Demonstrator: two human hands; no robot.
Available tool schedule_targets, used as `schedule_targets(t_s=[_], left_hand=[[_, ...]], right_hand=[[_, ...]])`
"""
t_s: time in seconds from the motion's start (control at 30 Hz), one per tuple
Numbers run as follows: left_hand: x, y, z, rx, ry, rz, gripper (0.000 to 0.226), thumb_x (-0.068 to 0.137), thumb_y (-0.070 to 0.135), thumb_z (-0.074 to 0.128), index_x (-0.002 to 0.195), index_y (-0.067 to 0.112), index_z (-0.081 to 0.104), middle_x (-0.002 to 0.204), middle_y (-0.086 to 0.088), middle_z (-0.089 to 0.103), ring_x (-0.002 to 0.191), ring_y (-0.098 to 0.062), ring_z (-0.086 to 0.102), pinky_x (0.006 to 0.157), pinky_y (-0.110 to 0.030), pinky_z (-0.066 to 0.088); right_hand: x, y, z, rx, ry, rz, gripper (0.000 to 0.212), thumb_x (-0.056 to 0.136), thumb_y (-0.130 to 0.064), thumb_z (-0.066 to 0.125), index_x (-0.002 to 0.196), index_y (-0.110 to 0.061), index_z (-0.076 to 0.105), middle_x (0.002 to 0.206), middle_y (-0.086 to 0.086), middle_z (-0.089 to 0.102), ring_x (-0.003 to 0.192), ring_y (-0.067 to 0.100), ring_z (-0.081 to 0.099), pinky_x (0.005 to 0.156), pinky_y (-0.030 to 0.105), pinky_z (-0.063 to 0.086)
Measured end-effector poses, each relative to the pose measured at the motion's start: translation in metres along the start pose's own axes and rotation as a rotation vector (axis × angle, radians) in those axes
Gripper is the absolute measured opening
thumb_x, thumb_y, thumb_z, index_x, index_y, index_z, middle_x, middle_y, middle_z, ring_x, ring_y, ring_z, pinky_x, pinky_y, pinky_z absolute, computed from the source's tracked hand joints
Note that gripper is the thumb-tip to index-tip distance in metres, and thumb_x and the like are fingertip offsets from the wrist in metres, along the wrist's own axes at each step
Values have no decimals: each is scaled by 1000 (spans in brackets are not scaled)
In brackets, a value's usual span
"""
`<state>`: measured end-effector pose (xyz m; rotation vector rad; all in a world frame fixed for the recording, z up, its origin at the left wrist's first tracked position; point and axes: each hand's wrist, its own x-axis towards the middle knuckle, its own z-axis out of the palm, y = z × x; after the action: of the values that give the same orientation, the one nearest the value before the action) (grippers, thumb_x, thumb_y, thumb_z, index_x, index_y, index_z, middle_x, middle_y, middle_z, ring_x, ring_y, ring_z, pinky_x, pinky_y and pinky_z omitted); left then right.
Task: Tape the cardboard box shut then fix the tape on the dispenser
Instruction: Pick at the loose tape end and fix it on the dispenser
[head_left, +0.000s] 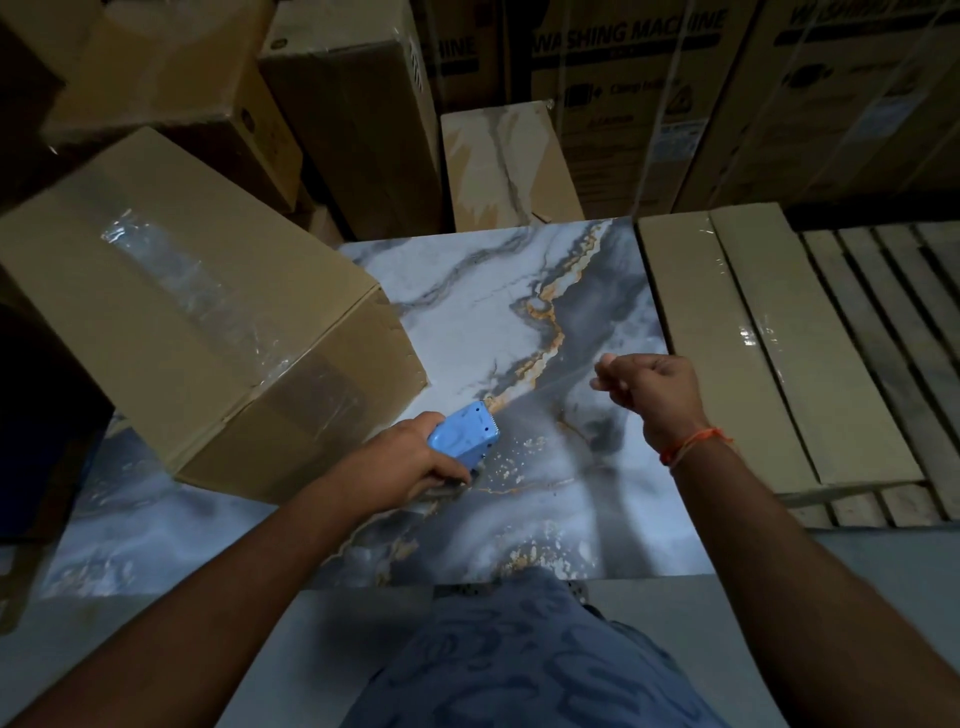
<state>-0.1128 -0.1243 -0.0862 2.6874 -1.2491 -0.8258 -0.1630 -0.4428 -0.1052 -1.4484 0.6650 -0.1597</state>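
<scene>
Two hands work above the marbled surface (467, 312). The left hand (410, 462) is wrapped closed around the body of the blue tape dispenser (464, 434), with the toothed cutter end pointing away from the palm, toward the other hand. The right hand (649, 384) is curled shut, thumb and forefinger pinched together as if on the free end of the tape (545, 384); a faint clear strip seems to stretch from that pinch back to the cutter, though it is too thin and blurred to be sure.

Beyond the left knuckles sits the cardboard box (197, 322), well clear of the pinching hand, its top seam already carrying a wide band of clear tape that runs down over the near edge. So the sealing looks done and the dispenser work is in hand.

Clear tape is light, limp and sticky on one face; it likely folds on itself if slackened, so it is best kept taut and held only at its very end. The dispenser is rigid plastic and light, safest held by its body, behind the serrated blade.
</scene>
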Motion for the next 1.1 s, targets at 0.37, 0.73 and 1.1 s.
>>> schedule_targets(t_s=[0.37, 0.73, 1.1], left_hand=[[26, 25, -8, 116, -51, 46, 26, 97, 47, 59, 121, 52, 67, 144, -6, 40, 118, -28, 52, 85, -25, 36], [47, 45, -9, 251, -145, 66, 34, 98, 51, 55, 131, 61, 55, 145, -6, 41, 121, -30, 52, 95, -36, 48], [92, 82, -9, 246, -177, 21, 39, 104, 44, 42, 140, 58, 49, 143, -12, 43, 124, -33, 51, 101, -40, 43]], right_hand=[[13, 5, -33, 52, 99, 48, 18, 86, -10, 73, 69, -6, 77, 57, 3, 73, 52, 9, 67, 58, 21, 53], [35, -12, -69, 14, 26, -13, 23, 92, -7, 68, 70, -5, 71, 46, -3, 66, 59, 18, 68, 54, 17, 49], [45, -13, -90, -108, -16, -190, 22, 88, -18, 74, 66, -15, 75, 58, 2, 69, 73, 30, 71, 76, 38, 53]])
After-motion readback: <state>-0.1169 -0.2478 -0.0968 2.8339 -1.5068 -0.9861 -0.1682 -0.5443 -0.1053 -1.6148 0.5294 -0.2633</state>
